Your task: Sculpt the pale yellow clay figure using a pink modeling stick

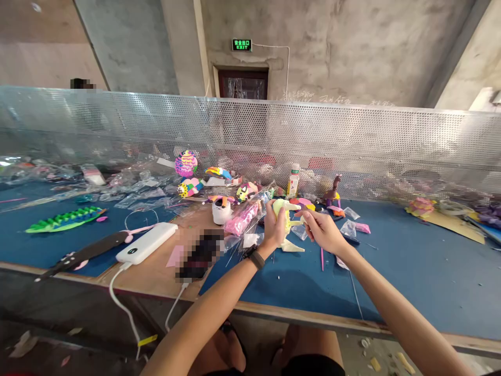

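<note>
A pale yellow clay figure [287, 225] with several pointed projecting parts is held up over the blue table. My left hand [275, 225] is wrapped round its left side, and a dark band sits on that wrist. From the right, my right hand [321, 230] pinches at a thin projecting part of the figure; the exact contact is partly hidden by the fingers. Just below lies a pink stick [322, 259]. Behind the left hand is a pink clay pack [241, 219] in clear plastic, and a white cup-like piece [221, 213] stands beside it.
A white power bank [147, 243] and a phone [200, 255] with cables lie left of my arms. Further left are a green clay piece [66, 219] and a dark long figure [84, 251]. A bottle [293, 180] stands before the perforated metal screen [332, 141].
</note>
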### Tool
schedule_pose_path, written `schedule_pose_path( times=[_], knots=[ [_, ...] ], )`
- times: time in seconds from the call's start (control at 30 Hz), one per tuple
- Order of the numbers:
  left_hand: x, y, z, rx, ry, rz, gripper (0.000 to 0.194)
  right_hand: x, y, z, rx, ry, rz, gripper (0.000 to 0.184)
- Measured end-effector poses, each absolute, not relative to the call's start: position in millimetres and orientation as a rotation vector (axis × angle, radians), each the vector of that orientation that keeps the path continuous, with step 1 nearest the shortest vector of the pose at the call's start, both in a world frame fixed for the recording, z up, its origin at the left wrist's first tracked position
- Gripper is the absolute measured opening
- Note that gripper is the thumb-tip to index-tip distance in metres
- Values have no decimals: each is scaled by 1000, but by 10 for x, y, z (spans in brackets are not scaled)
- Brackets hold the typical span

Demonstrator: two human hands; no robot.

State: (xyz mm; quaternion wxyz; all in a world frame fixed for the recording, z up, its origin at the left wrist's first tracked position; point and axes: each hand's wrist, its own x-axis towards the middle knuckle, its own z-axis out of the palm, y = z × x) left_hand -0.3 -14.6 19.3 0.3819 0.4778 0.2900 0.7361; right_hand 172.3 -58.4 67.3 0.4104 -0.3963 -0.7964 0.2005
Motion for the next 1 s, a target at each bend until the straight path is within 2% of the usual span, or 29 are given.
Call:
schedule_pose_path(
  times=[0.13,0.27,0.47,0.63,0.8,1.0],
  knots=[
    [-15,-148,211,1156,741,1798,30,1666,-558,518,-943,-1943,514,58],
    [-40,-152,236,1138,732,1806,32,1674,-506,397,-950,-1922,386,48],
    [-65,-146,214,1300,786,1850,37,1701,-466,314,-917,-2073,282,49],
    [-73,-118,162,1435,870,1783,44,1672,-474,276,-963,-2003,534,49],
    [-73,-83,128,1606,993,1780,42,1648,-397,192,-949,-1813,874,50],
    [-65,-40,94,1761,1104,1830,39,1589,-372,141,-934,-1674,1031,55]
  ],
)
